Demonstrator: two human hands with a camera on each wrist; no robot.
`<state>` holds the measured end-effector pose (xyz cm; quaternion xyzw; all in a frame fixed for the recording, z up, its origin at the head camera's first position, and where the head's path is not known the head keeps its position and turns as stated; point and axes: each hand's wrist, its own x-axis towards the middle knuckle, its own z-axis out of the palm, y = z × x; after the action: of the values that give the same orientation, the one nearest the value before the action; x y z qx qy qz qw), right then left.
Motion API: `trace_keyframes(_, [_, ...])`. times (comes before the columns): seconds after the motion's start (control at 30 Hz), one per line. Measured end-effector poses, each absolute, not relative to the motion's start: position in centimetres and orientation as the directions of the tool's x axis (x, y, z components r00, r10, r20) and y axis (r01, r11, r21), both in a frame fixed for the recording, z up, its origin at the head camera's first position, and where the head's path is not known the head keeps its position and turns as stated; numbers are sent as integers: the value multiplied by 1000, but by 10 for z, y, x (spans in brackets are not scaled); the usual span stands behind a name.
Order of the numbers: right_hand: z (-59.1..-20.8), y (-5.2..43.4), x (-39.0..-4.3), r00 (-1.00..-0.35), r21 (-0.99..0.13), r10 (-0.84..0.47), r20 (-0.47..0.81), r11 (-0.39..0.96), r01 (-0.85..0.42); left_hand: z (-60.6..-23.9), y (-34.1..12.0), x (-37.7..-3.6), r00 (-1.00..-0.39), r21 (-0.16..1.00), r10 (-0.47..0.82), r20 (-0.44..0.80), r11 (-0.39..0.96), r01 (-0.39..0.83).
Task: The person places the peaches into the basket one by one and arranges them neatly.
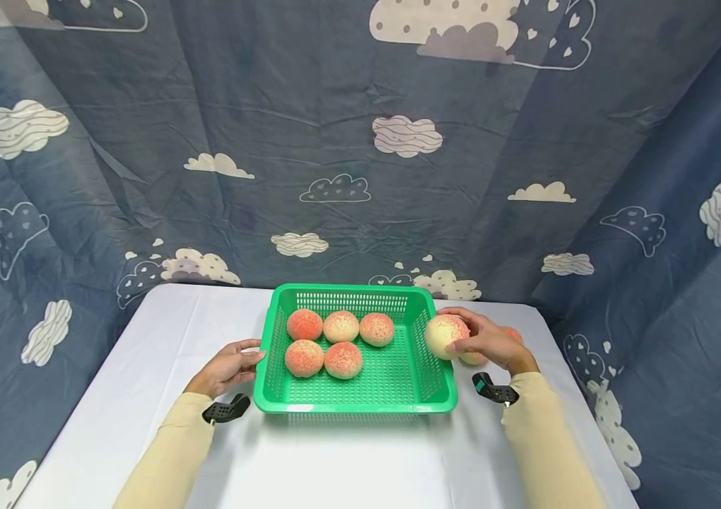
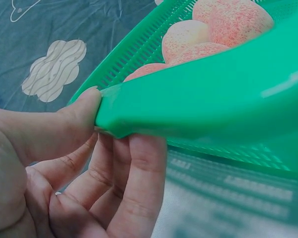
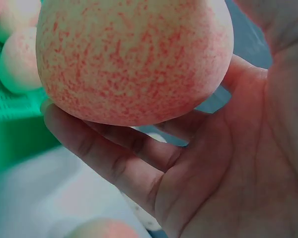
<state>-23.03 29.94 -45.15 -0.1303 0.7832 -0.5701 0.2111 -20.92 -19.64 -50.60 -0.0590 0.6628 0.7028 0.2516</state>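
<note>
Right wrist view — peach [image 3: 134,59], round, cream-skinned; red-speckled — between fingers [image 3: 114,158]

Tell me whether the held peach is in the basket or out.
Out: the right hand holds the peach just beyond the basket's right rim.

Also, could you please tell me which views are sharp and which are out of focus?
Head view: evenly lit and sharp, with wide-angle bending of the backdrop. Left wrist view: the basket rim fills the frame, slightly soft. Right wrist view: the peach in the right hand is sharp; the background is blurred.
</note>
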Motion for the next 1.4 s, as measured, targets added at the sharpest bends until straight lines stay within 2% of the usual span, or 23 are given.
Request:
trace_keyframes(0.3, [-455,265,-251,-816,-959,-542,-198,280,47,-505,-196,-209,-866,899,264,-424,11,-437])
trace_keyframes(0.57, [-461,237,-264,-790,-941,-564,-239,336,44,-505,-196,-209,-866,902,273,-418,11,-432])
trace_keyframes(1.17, [-491,194,-263,-809,-863,-499,-312,504,22,-509,-196,-211,-868,900,267,-420,-2,-436])
trace_keyframes(1.4, [-502,190,-264,-821,-825,-492,-289,564,-48,-511,-197,-211,-869,900,263,-419,-6,-435])
